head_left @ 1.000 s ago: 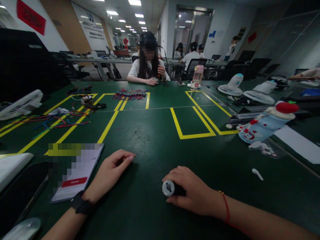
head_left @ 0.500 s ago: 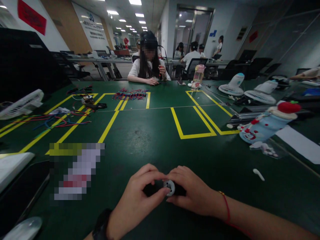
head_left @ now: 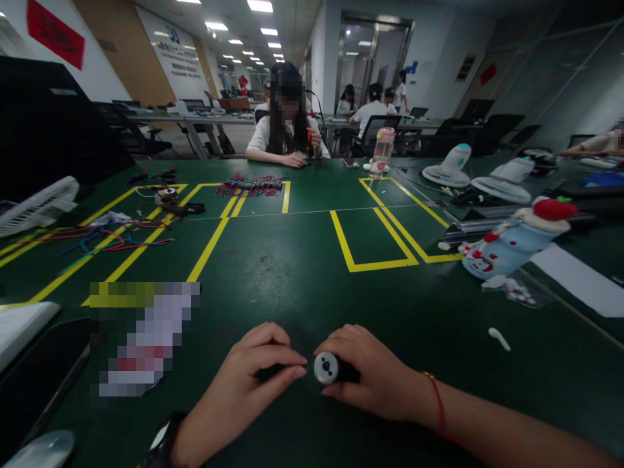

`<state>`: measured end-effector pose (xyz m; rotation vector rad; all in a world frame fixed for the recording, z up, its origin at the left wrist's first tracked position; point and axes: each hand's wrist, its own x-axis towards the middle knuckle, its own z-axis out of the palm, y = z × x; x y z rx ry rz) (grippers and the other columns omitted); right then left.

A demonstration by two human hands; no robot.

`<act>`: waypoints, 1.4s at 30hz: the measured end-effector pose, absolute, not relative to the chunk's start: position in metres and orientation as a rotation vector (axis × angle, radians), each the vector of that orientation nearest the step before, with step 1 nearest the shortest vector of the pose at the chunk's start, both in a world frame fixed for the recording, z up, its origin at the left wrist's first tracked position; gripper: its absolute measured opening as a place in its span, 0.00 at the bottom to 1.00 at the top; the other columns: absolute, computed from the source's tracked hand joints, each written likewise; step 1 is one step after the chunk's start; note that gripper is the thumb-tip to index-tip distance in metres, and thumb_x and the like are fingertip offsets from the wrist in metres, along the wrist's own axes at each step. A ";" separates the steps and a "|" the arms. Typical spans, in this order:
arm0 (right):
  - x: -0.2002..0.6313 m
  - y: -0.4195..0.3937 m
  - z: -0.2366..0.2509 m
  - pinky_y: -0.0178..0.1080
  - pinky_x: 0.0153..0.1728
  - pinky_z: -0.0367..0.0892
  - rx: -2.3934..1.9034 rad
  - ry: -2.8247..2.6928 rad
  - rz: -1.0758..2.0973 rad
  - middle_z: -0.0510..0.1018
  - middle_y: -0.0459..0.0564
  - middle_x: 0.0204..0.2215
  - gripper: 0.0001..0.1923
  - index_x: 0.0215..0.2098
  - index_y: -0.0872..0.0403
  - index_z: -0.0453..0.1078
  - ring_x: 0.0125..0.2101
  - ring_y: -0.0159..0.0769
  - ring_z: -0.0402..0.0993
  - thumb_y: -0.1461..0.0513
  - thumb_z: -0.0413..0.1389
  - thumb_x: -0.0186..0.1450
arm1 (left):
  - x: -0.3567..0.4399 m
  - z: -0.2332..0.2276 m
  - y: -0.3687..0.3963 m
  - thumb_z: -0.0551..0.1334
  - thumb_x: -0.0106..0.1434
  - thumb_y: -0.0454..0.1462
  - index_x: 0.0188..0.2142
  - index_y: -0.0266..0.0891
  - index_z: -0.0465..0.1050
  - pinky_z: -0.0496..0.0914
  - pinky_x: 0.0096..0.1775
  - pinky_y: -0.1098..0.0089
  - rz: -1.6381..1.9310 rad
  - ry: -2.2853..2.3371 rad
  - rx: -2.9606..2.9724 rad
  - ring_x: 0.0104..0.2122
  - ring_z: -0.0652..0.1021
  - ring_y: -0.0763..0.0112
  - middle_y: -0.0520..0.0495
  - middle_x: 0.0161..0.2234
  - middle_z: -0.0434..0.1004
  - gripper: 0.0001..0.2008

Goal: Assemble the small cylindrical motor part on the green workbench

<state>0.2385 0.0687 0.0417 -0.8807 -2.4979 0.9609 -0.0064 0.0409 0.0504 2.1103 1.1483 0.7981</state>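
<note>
Fingers (head_left: 335,347) around cylinder (head_left: 326,368), green table (head_left: 277,250), lit office (head_left: 316,62)

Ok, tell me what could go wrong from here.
The cylinder might slip: only the right hand grips it. If the left hand pinches something, too small to tell, it could drop. The earbud lies loose on the table; a wide sweep rightward might knock it.

Cylinder (head_left: 326,368) in right hand (head_left: 368,370), earbud (head_left: 499,338) to its right, wires (head_left: 251,185) beyond left hand (head_left: 256,374), mouse (head_left: 46,450) to its left.
</note>
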 end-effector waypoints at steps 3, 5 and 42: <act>0.239 0.069 0.042 0.40 0.43 0.58 -0.879 -2.479 0.963 0.75 0.46 0.42 0.18 0.48 0.50 0.67 0.41 0.37 0.67 0.57 0.62 0.61 | -0.011 0.042 0.045 0.63 0.66 0.40 0.37 0.49 0.80 0.65 0.38 0.66 0.620 1.161 2.224 0.36 0.74 0.65 0.50 0.34 0.73 0.05; 0.239 0.069 0.041 0.40 0.43 0.58 -0.875 -2.472 0.963 0.75 0.46 0.42 0.19 0.48 0.50 0.67 0.41 0.37 0.67 0.57 0.62 0.60 | -0.011 0.039 0.048 0.64 0.66 0.41 0.37 0.51 0.80 0.64 0.39 0.65 0.518 1.178 2.278 0.36 0.74 0.65 0.51 0.34 0.73 0.05; 0.237 0.069 0.043 0.41 0.42 0.58 -0.888 -2.478 0.975 0.75 0.46 0.42 0.17 0.47 0.50 0.68 0.41 0.38 0.67 0.57 0.62 0.61 | -0.002 0.049 0.047 0.63 0.65 0.39 0.37 0.47 0.79 0.67 0.41 0.65 0.691 1.208 2.121 0.38 0.74 0.64 0.49 0.37 0.74 0.05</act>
